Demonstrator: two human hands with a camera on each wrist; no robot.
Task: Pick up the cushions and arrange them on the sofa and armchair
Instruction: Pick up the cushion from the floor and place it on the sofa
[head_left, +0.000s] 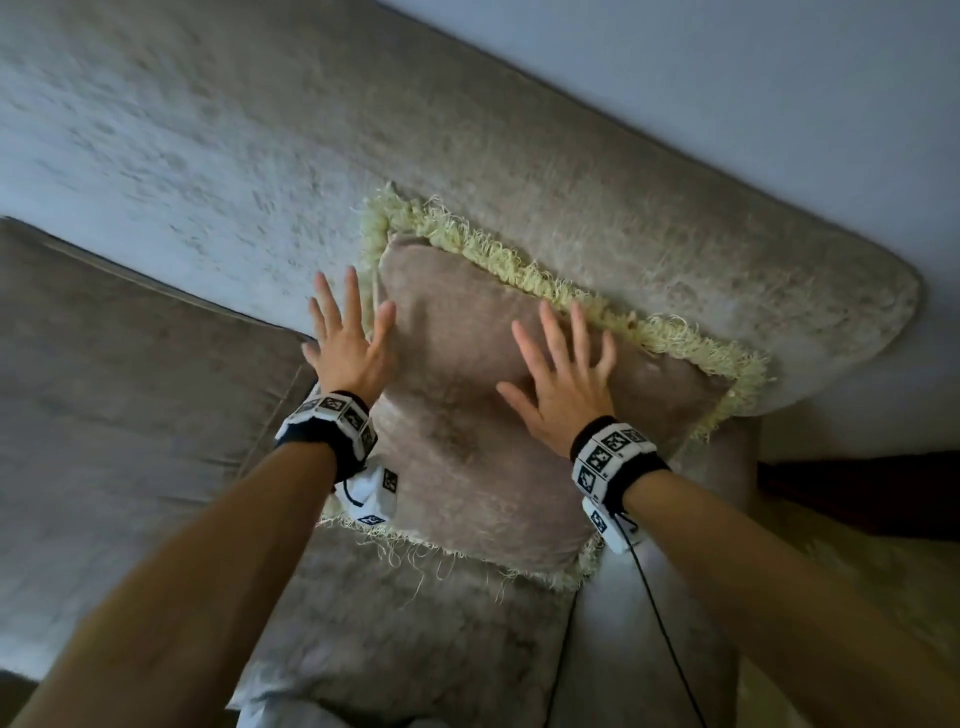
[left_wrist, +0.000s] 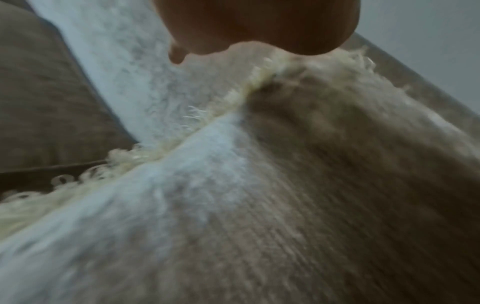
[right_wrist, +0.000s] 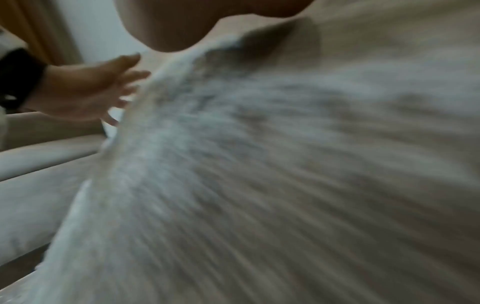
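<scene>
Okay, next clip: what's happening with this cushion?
A person has both hands on a fringed cushion propped against the sofa's back. The left hand lies at its left edge and the right hand on its face, fingers spread flat. Neither hand grips it; they seem to be patting it into place.

Left wrist view, blurred: left hand (left_wrist: 259, 22) at top edge, palm above beige cushion (left_wrist: 324, 185). Cream fringe (left_wrist: 228, 98) borders it. Sofa back (left_wrist: 124, 72) behind; seat cushion (left_wrist: 44, 98) left.
</scene>
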